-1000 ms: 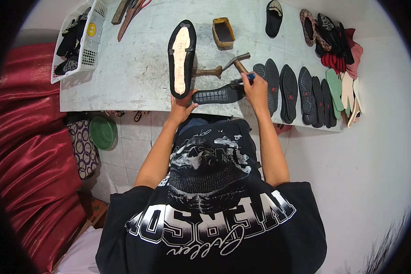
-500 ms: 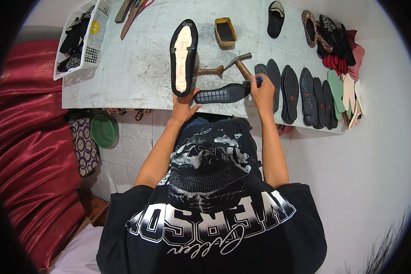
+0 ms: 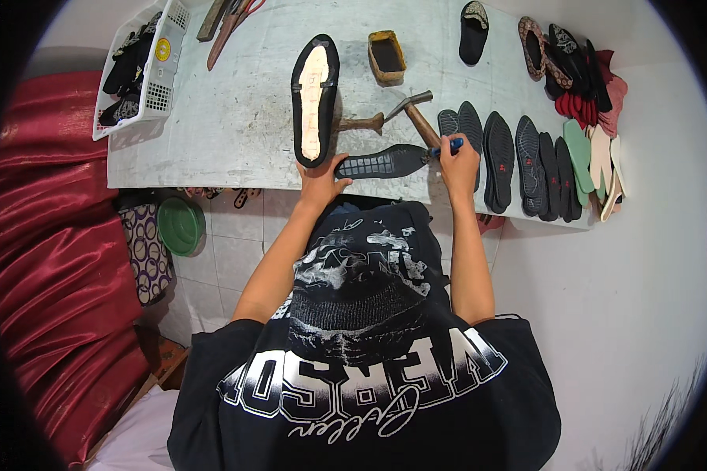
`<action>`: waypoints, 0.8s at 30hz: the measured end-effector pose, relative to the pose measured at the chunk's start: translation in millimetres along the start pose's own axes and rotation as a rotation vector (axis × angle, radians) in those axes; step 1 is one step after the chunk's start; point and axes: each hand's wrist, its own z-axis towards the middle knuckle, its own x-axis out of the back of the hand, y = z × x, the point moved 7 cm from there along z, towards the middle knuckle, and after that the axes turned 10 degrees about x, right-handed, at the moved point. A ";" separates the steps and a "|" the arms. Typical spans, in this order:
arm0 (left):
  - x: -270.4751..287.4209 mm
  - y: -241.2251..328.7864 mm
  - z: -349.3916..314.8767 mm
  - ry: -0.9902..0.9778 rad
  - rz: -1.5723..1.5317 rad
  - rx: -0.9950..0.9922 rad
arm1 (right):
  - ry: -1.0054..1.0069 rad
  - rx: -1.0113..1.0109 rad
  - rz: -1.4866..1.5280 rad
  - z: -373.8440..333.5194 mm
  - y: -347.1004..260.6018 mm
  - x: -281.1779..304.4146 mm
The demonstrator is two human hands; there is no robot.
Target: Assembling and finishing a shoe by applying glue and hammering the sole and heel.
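Note:
A black rubber shoe sole [image 3: 383,162] with a grid pattern lies crosswise near the table's front edge. My left hand [image 3: 320,185] grips its left end, the thumb below it and fingers at the edge. In my right hand [image 3: 459,162] is a blue-handled tool [image 3: 456,144], its dark tip at the sole's right end; whether it is a brush cannot be made out. Just beyond my left hand is an upturned black shoe [image 3: 314,102] with a pale strip along its bottom. A hammer [image 3: 421,124] with a wooden handle lies beside my right hand.
Another wooden handle [image 3: 359,123] sticks out beside the upturned shoe. A yellowish tin [image 3: 387,58] stands farther back. Several black soles [image 3: 498,161] line the right side, near finished shoes [image 3: 532,49]. At the far left are a white basket [image 3: 165,71] and large scissors [image 3: 232,33].
My right hand has shifted slightly right and down, and the tool has turned, its tip moving along the sole's right end. My left hand keeps its place.

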 end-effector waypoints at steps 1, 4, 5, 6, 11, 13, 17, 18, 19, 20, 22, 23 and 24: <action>-3.0 -1.7 1.3 -0.042 0.025 0.055 | 0.000 -0.002 -0.002 0.3 -0.3 -1.4; -6.8 -6.4 4.8 -0.082 0.010 0.114 | 0.037 0.184 -0.010 1.3 -29.7 -9.3; -7.6 -8.2 5.7 -0.083 0.010 0.116 | -0.018 0.131 0.088 0.8 -38.4 -15.9; -8.0 -8.2 7.2 -0.096 -0.005 0.120 | -0.070 0.077 0.184 0.3 -43.0 -19.9; -8.2 -9.0 9.5 -0.122 -0.029 0.126 | -0.032 0.166 0.128 -3.6 -22.4 -18.7; -10.2 -12.3 10.4 -0.128 -0.068 0.119 | -0.070 0.040 0.087 -2.1 -12.3 -8.2; -7.2 -14.3 8.7 -0.070 -0.062 0.092 | -0.036 0.258 -0.093 2.8 -25.4 -0.2; -8.6 -17.7 9.9 -0.118 -0.084 0.123 | -0.036 0.258 -0.093 4.7 -28.5 -1.5; -10.8 -20.1 10.4 -0.167 -0.106 0.153 | -0.053 0.259 -0.017 6.6 -32.5 -6.5; -10.8 -19.5 10.5 -0.167 -0.106 0.153 | -0.070 0.260 0.059 6.7 -37.1 -11.7; -5.2 -12.3 12.1 -0.110 -0.113 0.094 | -0.085 0.211 0.116 3.6 -41.7 -23.3; -3.8 -11.2 11.0 -0.109 -0.113 0.093 | -0.100 0.162 0.173 2.1 -39.7 -28.2; 0.0 -9.2 9.2 -0.095 -0.116 0.091 | -0.067 0.218 0.195 2.1 -38.9 -32.4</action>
